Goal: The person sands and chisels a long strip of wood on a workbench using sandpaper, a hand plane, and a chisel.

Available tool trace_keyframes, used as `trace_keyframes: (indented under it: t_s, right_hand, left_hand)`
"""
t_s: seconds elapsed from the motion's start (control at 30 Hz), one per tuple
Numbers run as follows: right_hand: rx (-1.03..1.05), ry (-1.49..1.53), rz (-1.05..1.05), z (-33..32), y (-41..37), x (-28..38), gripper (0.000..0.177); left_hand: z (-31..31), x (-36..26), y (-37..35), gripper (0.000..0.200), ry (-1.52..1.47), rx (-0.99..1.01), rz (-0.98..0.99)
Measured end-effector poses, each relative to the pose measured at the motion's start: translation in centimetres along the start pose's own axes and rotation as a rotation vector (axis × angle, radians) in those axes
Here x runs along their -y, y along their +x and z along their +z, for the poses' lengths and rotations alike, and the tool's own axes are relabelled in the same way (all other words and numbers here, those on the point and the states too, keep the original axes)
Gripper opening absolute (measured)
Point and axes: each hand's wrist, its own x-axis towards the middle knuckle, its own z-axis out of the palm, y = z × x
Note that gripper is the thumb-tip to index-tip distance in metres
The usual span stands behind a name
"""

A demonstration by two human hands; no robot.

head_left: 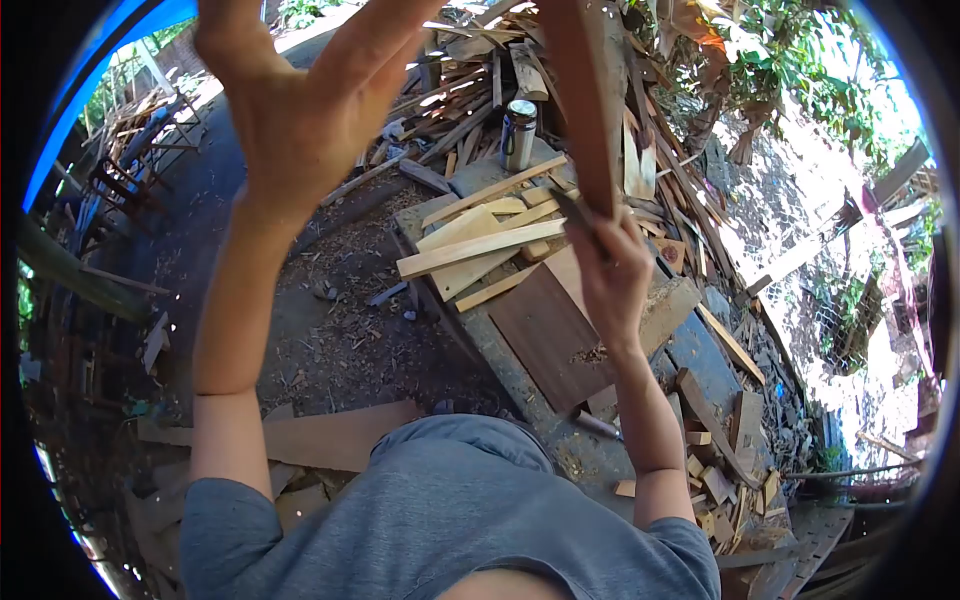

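Observation:
My left hand (295,110) is raised at the upper left with its fingers spread; their tips run out of the top of the view, and nothing shows in the palm. Over the workbench, my right hand (615,260) is closed around the lower end of a long brown wooden strip (585,110), which rises past the top edge. A dark, pointed piece (572,212) juts out to the left of that fist; what it is I cannot make out. Below lie pale wooden battens (480,248) and a flat brown board (553,335).
A steel flask (518,135) stands at the bench's far end. Scrap wood (470,75) is heaped behind it, and small offcuts (715,485) lie at the lower right. The bench (455,310) has a worn edge. A large sheet (330,437) lies on the ground at the left.

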Motion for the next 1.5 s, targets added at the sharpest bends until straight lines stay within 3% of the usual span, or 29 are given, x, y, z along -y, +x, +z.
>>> trace_keyframes:
  t_s: [0.07,0.13,0.23,0.3,0.4,0.43,0.5,0.53,0.57,0.63,0.8,0.87,0.9,0.97,1.0,1.03,1.1,1.17,1.23,1.27,1.33,1.37,1.43,1.5]
  right_hand:
    - [-0.088,0.123,0.095,-0.5,1.3,0.0,0.017]
    - [-0.169,0.327,0.24,-0.8,1.3,-1.9,0.018]
    - [-0.229,0.483,0.375,-0.5,0.1,-1.7,0.024]
    - [-0.222,0.52,0.435,-0.3,-1.4,-2.8,0.024]
    - [-0.289,0.705,0.743,0.4,-3.2,-4.4,0.015]
    - [-0.282,0.706,0.756,0.6,-3.8,-5.0,0.015]
    - [-0.231,0.688,0.968,1.2,-5.1,-6.4,0.016]
    - [-0.187,0.687,1.021,1.6,-5.9,-8.0,0.017]
    - [-0.185,0.686,1.031,1.8,-6.8,-9.3,0.017]
    - [-0.179,0.672,1.208,2.3,-7.9,-10.3,0.019]
    - [-0.084,0.756,1.465,2.6,-11.6,-15.5,0.02]
    - [-0.014,0.734,1.417,2.5,-12.7,-16.0,0.019]
    - [-0.01,0.73,1.435,2.1,-13.0,-16.0,0.019]
    - [0.171,0.615,1.322,1.0,-12.4,-14.9,0.02]
    - [0.164,0.43,1.3,1.1,-11.5,-12.7,0.023]
    - [0.161,0.434,1.304,0.9,-11.8,-12.6,0.023]
    - [0.276,0.19,1.072,0.3,-12.0,-12.5,0.025]
    - [0.291,0.189,1.112,-0.3,-11.5,-12.0,0.028]
    - [0.298,0.184,1.157,-0.8,-11.3,-11.4,0.033]
    - [0.316,0.107,1.07,-0.8,-11.3,-11.3,0.038]
    - [0.323,0.027,0.985,-0.5,-11.3,-11.7,0.043]
    - [0.302,-0.045,0.943,-0.3,-11.5,-12.6,0.045]
    - [0.271,-0.124,0.904,0.4,-12.6,-15.1,0.047]
    - [0.127,-0.365,0.521,1.4,-13.8,-17.6,0.042]
  left_hand:
    - [-2.0,-5.2,-1.3,0.052,-0.606,0.189,-0.544]
    - [-5.1,-10.1,-3.4,0.072,-0.935,0.627,-0.729]
    - [-11.5,-17.2,-8.4,0.087,-1.174,1.001,-0.654]
    - [-14.8,-18.8,-10.4,0.086,-1.16,1.171,-0.516]
    - [-18.0,-19.5,-14.7,0.079,-1.115,1.276,-0.445]
    - [-18.6,-19.2,-15.9,0.079,-1.116,1.29,-0.451]
    - [-19.6,-18.6,-17.4,0.078,-1.197,1.489,-0.543]
    - [-19.9,-18.4,-17.6,0.081,-1.174,1.334,-0.58]
    - [-20.2,-18.0,-17.5,0.081,-1.178,1.343,-0.583]
    - [-20.7,-16.8,-16.4,0.08,-1.379,1.503,-0.723]
    - [-19.8,-16.6,-17.6,0.073,-1.765,1.568,-1.025]
    - [-18.9,-16.7,-18.3,0.071,-1.932,1.627,-1.213]
    - [-18.4,-16.3,-18.1,0.065,-1.905,1.611,-1.134]
    - [-16.7,-15.1,-16.7,0.057,-2.005,1.999,-1.631]
    - [-16.4,-15.0,-17.0,0.05,-2.114,1.904,-1.803]
    - [-16.3,-15.0,-17.7,0.05,-2.11,1.913,-1.8]
    - [-16.1,-15.2,-18.8,0.048,-2.305,1.684,-2.181]
    - [-16.0,-15.5,-18.6,0.046,-2.257,1.745,-2.136]
    - [-16.0,-16.4,-18.2,0.047,-2.294,1.615,-2.33]
    - [-15.7,-16.7,-18.0,0.047,-2.302,1.633,-2.316]
    - [-14.8,-17.2,-17.8,0.048,-2.471,1.386,-2.421]
    - [-14.5,-17.6,-17.7,0.048,-2.484,1.396,-2.409]
    - [-13.8,-18.3,-17.4,0.047,-2.561,1.403,-2.666]
    - [-13.9,-19.6,-17.3,0.046,-2.508,1.462,-2.738]
